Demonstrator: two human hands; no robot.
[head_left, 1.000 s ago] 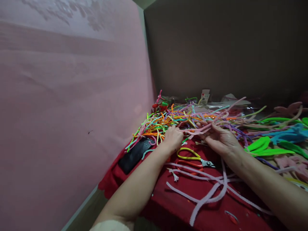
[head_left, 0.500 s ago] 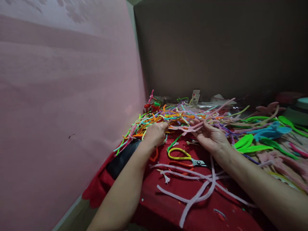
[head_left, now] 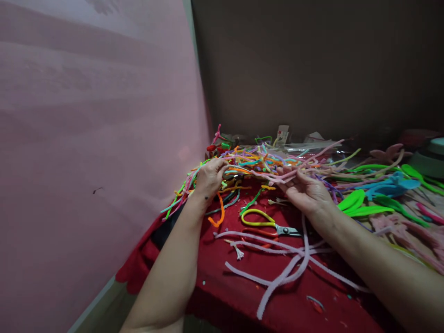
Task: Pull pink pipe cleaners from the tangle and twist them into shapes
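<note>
The left hand [head_left: 210,179] has shifted away from the pink pipe cleaners [head_left: 270,177] to the tangled heap [head_left: 265,160], its grip impossible to tell, leaving them pinched between the right hand's [head_left: 308,189] thumb and fingers, scissors [head_left: 286,230] lying below.

I can read no lettering here; the marks on the white card [head_left: 282,134] behind are too small.

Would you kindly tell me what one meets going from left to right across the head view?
Pink wall, left hand, yellow-and-red-handled scissors, right hand, leaf-shaped bright green pieces, pale-topped grey-green object.
</note>
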